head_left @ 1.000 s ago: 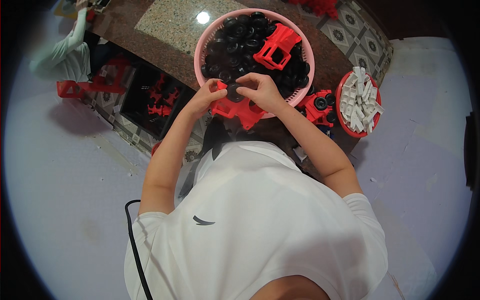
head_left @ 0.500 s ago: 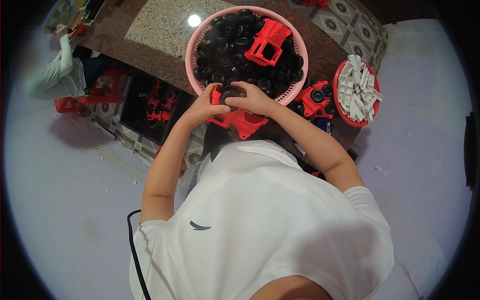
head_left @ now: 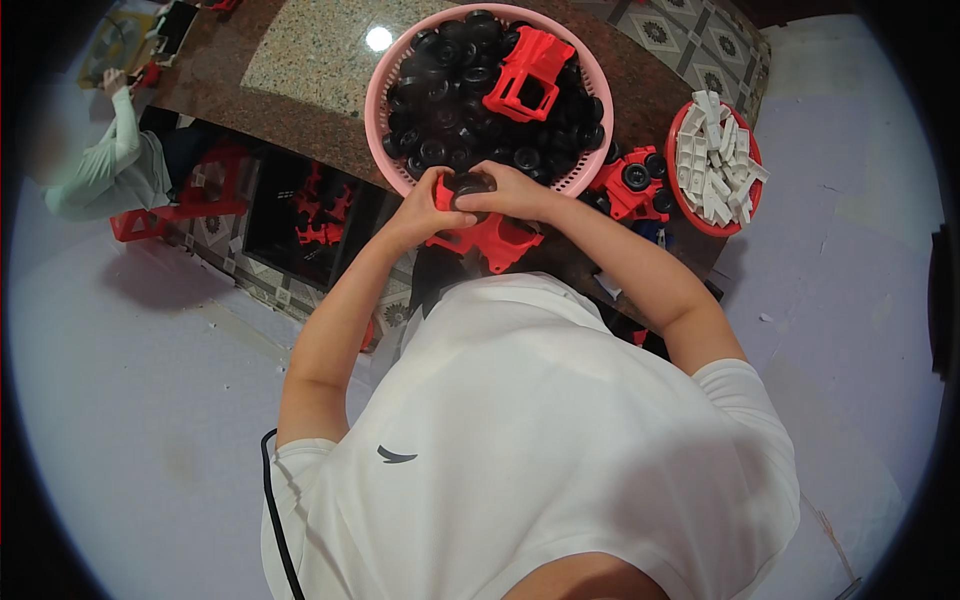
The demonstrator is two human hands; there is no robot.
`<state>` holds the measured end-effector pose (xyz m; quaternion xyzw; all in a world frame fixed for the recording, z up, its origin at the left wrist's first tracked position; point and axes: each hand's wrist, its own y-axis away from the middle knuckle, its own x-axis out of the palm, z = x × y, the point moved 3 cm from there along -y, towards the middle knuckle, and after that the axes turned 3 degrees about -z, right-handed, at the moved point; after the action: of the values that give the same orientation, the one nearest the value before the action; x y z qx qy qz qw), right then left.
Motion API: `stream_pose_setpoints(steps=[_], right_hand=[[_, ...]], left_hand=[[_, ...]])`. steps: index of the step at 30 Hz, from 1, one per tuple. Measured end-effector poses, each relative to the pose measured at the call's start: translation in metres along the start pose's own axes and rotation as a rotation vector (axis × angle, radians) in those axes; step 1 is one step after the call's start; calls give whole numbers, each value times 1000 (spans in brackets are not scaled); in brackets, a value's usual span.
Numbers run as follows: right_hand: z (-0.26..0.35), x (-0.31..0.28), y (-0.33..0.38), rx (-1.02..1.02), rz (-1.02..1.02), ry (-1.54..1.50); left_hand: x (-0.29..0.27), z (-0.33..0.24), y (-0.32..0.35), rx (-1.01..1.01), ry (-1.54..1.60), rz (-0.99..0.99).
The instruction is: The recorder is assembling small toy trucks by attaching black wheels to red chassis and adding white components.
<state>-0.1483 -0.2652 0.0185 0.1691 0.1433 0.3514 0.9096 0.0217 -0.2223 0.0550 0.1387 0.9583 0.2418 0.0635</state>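
In front of the basket's near rim, both hands close round a red plastic toy vehicle body (head_left: pixel 492 243) with a black toy wheel (head_left: pixel 468 186) at its far end. My left hand (head_left: pixel 418 212) grips the body's left side, its thumb near the wheel. My right hand (head_left: pixel 512 193) presses the wheel from the right with thumb and fingers. How the wheel sits on the body is partly hidden by my fingers. Just beyond is a pink basket (head_left: pixel 378 140) full of black wheels (head_left: pixel 440 95), with another red vehicle body (head_left: pixel 530 72) lying on top.
Right of the basket, a red vehicle body with wheels (head_left: pixel 632 182) rests on the stone table (head_left: pixel 320 70). A red basket (head_left: pixel 757 150) of white plastic parts (head_left: pixel 715 160) stands beyond it. A black crate (head_left: pixel 262 225) holds red parts at left, near a seated person (head_left: pixel 115 165).
The whole view has shifted slightly. My hands keep the same hold on the vehicle body and wheel, with little visible movement of the fingers.
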Motion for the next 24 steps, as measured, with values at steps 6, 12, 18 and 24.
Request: stream_pose_setpoints(steps=[6,12,18,24], right_hand=[[-31,-55,-13,42,-231,382],[-48,-21,-9,-265,-337,831],[-36,-13,-15,-223,-361,721],[-52,3,-15,-159,-137,844]], left_hand=[[-32,26,3,-35,369,-140],[-56,50,12,-34,606,-228],[-59,54,23,2,715,-303],[-53,41,31,27,770,-325]])
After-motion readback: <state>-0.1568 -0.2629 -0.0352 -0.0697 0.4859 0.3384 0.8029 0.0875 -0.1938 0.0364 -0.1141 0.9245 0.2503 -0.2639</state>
